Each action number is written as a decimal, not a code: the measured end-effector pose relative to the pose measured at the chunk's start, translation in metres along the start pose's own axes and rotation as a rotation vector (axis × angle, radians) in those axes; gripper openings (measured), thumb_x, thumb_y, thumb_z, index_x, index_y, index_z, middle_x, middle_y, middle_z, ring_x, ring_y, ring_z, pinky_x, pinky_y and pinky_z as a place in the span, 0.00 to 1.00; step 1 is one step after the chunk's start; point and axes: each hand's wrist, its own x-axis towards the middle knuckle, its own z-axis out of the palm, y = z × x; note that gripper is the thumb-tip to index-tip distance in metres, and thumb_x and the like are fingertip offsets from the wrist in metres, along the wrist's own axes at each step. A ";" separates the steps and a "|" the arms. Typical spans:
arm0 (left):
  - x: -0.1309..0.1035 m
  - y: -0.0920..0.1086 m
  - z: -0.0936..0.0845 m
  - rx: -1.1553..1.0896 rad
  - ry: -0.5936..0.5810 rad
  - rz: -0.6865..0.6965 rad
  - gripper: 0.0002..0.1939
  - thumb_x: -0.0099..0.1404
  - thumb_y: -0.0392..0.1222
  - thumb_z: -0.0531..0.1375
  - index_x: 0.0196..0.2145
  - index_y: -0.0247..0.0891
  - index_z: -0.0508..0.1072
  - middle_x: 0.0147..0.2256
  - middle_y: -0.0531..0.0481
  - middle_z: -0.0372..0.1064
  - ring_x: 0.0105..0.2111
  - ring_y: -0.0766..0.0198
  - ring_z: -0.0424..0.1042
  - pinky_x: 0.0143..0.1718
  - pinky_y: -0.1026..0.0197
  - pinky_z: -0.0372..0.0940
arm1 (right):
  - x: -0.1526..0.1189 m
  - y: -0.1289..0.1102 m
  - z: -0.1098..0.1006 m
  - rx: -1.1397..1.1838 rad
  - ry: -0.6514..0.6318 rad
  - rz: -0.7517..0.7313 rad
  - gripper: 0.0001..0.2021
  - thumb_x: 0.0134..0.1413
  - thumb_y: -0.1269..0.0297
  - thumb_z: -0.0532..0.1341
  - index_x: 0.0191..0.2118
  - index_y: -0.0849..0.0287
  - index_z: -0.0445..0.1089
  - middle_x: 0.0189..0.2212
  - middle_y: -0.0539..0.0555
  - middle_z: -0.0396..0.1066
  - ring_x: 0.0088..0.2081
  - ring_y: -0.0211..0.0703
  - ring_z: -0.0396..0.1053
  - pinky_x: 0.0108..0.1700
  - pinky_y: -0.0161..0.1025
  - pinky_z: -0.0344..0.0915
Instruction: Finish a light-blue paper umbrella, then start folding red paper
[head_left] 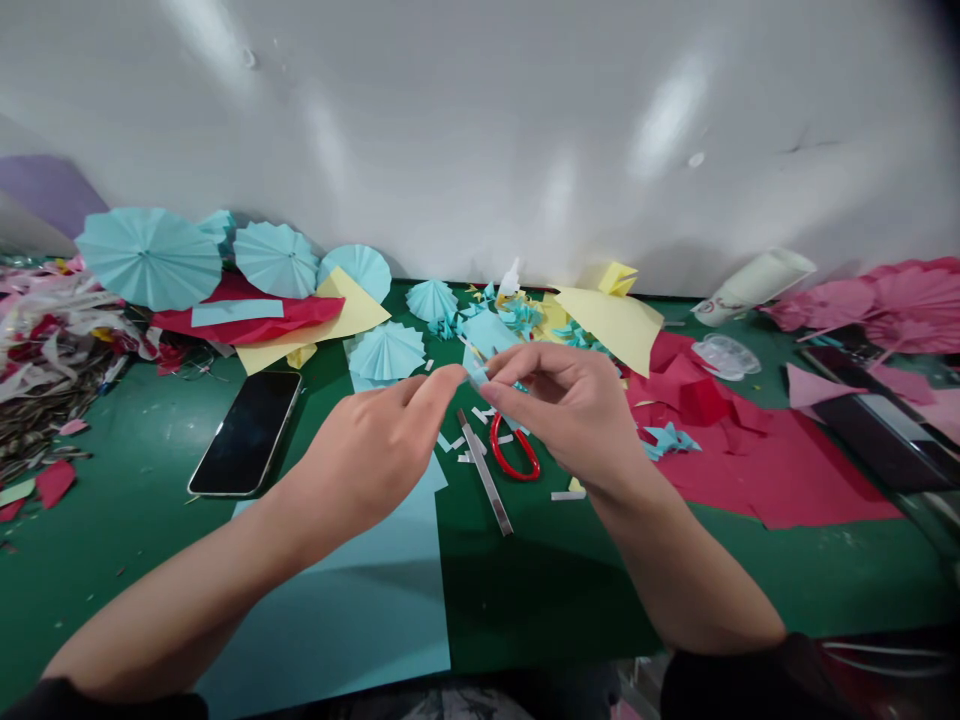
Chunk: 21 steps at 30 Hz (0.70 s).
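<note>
My left hand point(386, 440) and my right hand point(574, 405) meet above the middle of the table, fingers pinched together. Between their fingertips is a small light blue paper piece point(477, 374), mostly hidden by the fingers. Below them lies a pair of scissors with a red handle point(514, 462), its blades out of sight. Beside it rests a slim metal-coloured strip point(491, 490), perhaps a cutter, among small white paper strips point(472, 450). A large light blue paper sheet point(360, 600) extends under my left forearm.
Pleated blue paper fans point(150, 258) line the wall on the left. A phone point(246, 435) lies left of my left hand. Red paper point(795, 465), a white roll point(754, 285) and pink fans point(911, 305) occupy the right. Yellow paper point(611, 320) and blue scraps sit at the back.
</note>
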 end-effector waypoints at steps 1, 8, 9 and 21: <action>0.000 0.000 0.000 0.002 -0.006 0.002 0.14 0.62 0.28 0.46 0.46 0.33 0.61 0.26 0.51 0.70 0.19 0.68 0.65 0.17 0.66 0.52 | 0.000 0.001 0.001 0.005 0.012 -0.002 0.06 0.43 0.69 0.64 0.21 0.59 0.66 0.24 0.49 0.70 0.30 0.37 0.69 0.33 0.38 0.66; 0.001 0.001 -0.001 -0.063 -0.068 -0.024 0.17 0.62 0.28 0.46 0.49 0.32 0.57 0.25 0.54 0.69 0.18 0.69 0.64 0.17 0.67 0.54 | 0.000 0.005 0.002 0.047 0.023 -0.012 0.09 0.44 0.71 0.63 0.19 0.59 0.63 0.24 0.49 0.70 0.30 0.37 0.70 0.33 0.38 0.66; 0.001 0.001 -0.001 -0.078 -0.080 -0.034 0.17 0.62 0.28 0.45 0.49 0.33 0.57 0.25 0.54 0.68 0.17 0.70 0.63 0.17 0.67 0.53 | 0.000 0.006 0.002 0.054 0.019 -0.008 0.09 0.44 0.71 0.63 0.19 0.59 0.62 0.24 0.49 0.70 0.31 0.37 0.70 0.34 0.38 0.66; -0.001 0.004 0.007 0.028 -0.011 0.001 0.14 0.63 0.32 0.46 0.47 0.33 0.59 0.22 0.53 0.65 0.16 0.70 0.61 0.15 0.67 0.50 | 0.002 0.006 0.004 0.076 0.002 0.034 0.11 0.43 0.69 0.64 0.29 0.57 0.58 0.23 0.45 0.64 0.26 0.31 0.64 0.29 0.34 0.63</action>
